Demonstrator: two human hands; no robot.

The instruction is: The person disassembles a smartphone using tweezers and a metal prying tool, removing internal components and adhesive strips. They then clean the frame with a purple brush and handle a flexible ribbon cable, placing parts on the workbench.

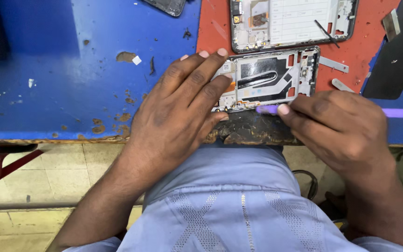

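Note:
An opened phone frame [276,77] with exposed black and silver inner parts lies at the near edge of the worn table. My left hand [178,109] lies flat on its left end, fingers spread over it and pressing it down. My right hand [341,128] grips a purple tool [267,109] whose tip touches the frame's near edge; the tool's other end [394,113] sticks out to the right past my hand.
A second opened phone body [292,21] lies just beyond the first on the red mat [215,32]. Small metal strips [334,64] lie to the right. A dark phone part [166,5] sits at the top. The blue tabletop [61,70] is chipped, its front edge burnt black [253,133].

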